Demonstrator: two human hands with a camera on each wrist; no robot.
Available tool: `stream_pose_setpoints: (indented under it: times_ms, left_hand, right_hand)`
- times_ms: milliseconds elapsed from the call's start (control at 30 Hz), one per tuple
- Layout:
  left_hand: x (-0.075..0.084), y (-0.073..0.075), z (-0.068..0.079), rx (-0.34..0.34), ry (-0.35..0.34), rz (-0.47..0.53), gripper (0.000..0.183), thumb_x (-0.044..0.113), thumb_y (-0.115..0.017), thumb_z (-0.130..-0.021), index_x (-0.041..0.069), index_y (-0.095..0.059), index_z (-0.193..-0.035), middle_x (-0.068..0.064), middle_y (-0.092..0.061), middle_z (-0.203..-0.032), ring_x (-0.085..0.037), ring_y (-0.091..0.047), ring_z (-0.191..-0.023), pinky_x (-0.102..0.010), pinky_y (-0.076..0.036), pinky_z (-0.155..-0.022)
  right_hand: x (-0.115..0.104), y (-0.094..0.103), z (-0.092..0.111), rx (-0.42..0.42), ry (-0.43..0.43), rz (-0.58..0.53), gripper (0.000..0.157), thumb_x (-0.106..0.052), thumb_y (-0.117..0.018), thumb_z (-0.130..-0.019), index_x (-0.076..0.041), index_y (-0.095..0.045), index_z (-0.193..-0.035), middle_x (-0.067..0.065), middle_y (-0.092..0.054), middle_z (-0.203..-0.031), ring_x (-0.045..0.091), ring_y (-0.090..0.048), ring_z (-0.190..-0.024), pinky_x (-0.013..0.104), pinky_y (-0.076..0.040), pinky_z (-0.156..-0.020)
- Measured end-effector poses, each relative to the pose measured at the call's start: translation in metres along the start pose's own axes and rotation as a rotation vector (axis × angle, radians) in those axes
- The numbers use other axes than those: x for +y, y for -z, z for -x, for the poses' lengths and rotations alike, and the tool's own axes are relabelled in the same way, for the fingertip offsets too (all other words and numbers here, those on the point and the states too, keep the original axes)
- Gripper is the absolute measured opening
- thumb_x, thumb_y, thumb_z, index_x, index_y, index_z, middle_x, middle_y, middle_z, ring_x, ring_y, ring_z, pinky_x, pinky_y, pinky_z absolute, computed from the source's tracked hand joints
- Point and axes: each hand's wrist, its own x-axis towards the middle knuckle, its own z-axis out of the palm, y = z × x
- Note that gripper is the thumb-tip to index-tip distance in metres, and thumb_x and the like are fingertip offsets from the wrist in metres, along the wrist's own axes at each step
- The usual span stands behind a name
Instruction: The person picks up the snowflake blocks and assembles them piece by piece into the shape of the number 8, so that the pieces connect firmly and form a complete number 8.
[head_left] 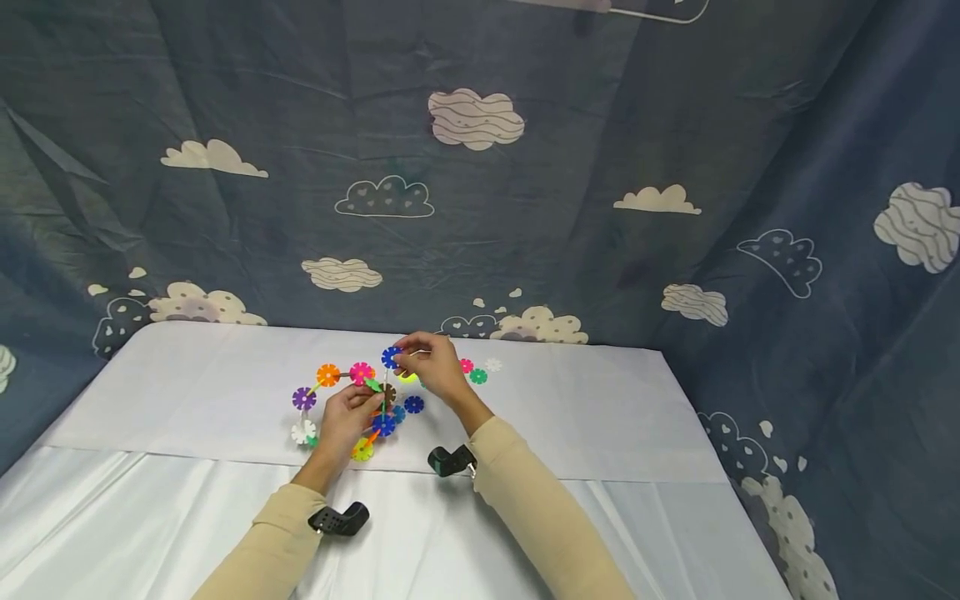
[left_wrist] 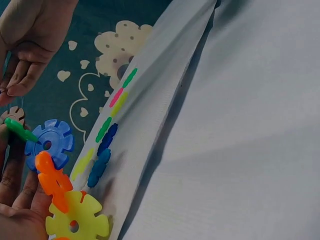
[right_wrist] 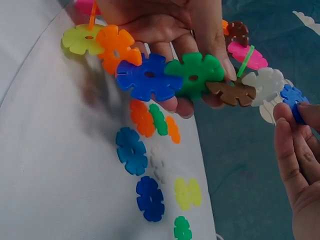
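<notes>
In the head view my left hand (head_left: 348,421) holds a chain of flower-shaped interlocking discs near its brown disc (right_wrist: 232,93). Beside that, a green disc (right_wrist: 195,75), a blue disc (right_wrist: 147,77), an orange disc (right_wrist: 117,50) and a yellow disc (left_wrist: 77,217) run on, slotted together. My right hand (head_left: 435,362) pinches a small blue disc (right_wrist: 294,101) between thumb and finger. That disc touches a white disc (right_wrist: 266,86) at the chain's upper end; whether they are slotted together I cannot tell. The chain's far side curves left past a purple disc (head_left: 303,398).
Loose discs lie on the white-covered table (head_left: 585,417) behind and right of the hands, among them a dark blue disc (right_wrist: 150,199) and a light yellow disc (right_wrist: 188,193). A dark cloud-printed curtain (head_left: 525,208) hangs behind the table.
</notes>
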Motion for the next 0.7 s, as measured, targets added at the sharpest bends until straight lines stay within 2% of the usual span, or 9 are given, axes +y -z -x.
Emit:
stream_pose_setpoints:
  times_ms: [133, 200, 267, 367, 567, 700]
  left_hand:
    - [-0.0003, -0.0019, 0.0015, 0.006, -0.021, 0.005, 0.024, 0.011, -0.061, -0.096, -0.007, -0.056, -0.11, -0.006, -0.069, -0.093, -0.005, -0.064, -0.073, -0.018, -0.054, -0.064]
    - [0.0, -0.0023, 0.0039, 0.007, -0.053, 0.023, 0.023, 0.011, -0.062, -0.094, -0.007, -0.057, -0.107, -0.007, -0.069, -0.092, -0.005, -0.064, -0.072, -0.018, -0.054, -0.063]
    - [0.0, -0.0026, 0.0069, 0.004, -0.094, 0.058, 0.022, 0.011, -0.066, -0.092, -0.007, -0.058, -0.102, -0.006, -0.07, -0.088, -0.006, -0.064, -0.071, -0.019, -0.055, -0.061]
    - [-0.0006, -0.003, 0.0087, 0.005, -0.119, 0.076, 0.023, 0.014, -0.069, -0.091, -0.006, -0.06, -0.099, -0.005, -0.07, -0.086, -0.006, -0.064, -0.07, -0.019, -0.055, -0.061]
    - [-0.0021, -0.0043, 0.0056, 0.065, -0.073, -0.005, 0.02, 0.006, -0.064, -0.092, -0.01, -0.06, -0.104, -0.011, -0.07, -0.09, -0.006, -0.063, -0.069, -0.02, -0.055, -0.064]
    - [-0.0022, -0.0043, 0.0048, 0.083, -0.068, -0.019, 0.019, 0.003, -0.064, -0.092, -0.011, -0.06, -0.103, -0.008, -0.071, -0.086, -0.005, -0.062, -0.067, -0.019, -0.054, -0.062]
  right_hand:
    - [0.0013, -0.0021, -0.0023, -0.002, -0.002, 0.01, 0.019, 0.005, -0.064, -0.089, 0.011, -0.064, -0.106, 0.025, -0.066, -0.095, 0.031, -0.07, -0.075, 0.037, -0.059, -0.07]
    - [0.0015, -0.0035, -0.0025, -0.004, 0.005, 0.022, 0.018, 0.005, -0.065, -0.088, 0.01, -0.065, -0.105, 0.024, -0.066, -0.094, 0.034, -0.07, -0.076, 0.037, -0.059, -0.069]
    - [0.0017, -0.0047, -0.0021, -0.006, 0.01, 0.037, 0.017, 0.004, -0.065, -0.088, 0.009, -0.066, -0.105, 0.022, -0.067, -0.093, 0.031, -0.07, -0.074, 0.035, -0.059, -0.067]
    - [0.0016, -0.0062, -0.0008, 0.004, 0.011, 0.066, 0.014, 0.003, -0.067, -0.088, 0.007, -0.067, -0.102, 0.019, -0.068, -0.09, 0.023, -0.069, -0.069, 0.029, -0.058, -0.064]
    - [-0.0021, -0.0081, 0.0022, -0.016, 0.039, 0.122, 0.011, 0.005, -0.067, -0.086, 0.006, -0.069, -0.097, 0.016, -0.07, -0.089, 0.015, -0.067, -0.065, 0.025, -0.058, -0.065]
    - [-0.0035, -0.0073, 0.0026, -0.05, 0.042, 0.173, 0.012, 0.004, -0.067, -0.087, 0.004, -0.07, -0.098, 0.013, -0.07, -0.087, 0.013, -0.066, -0.066, 0.024, -0.057, -0.065]
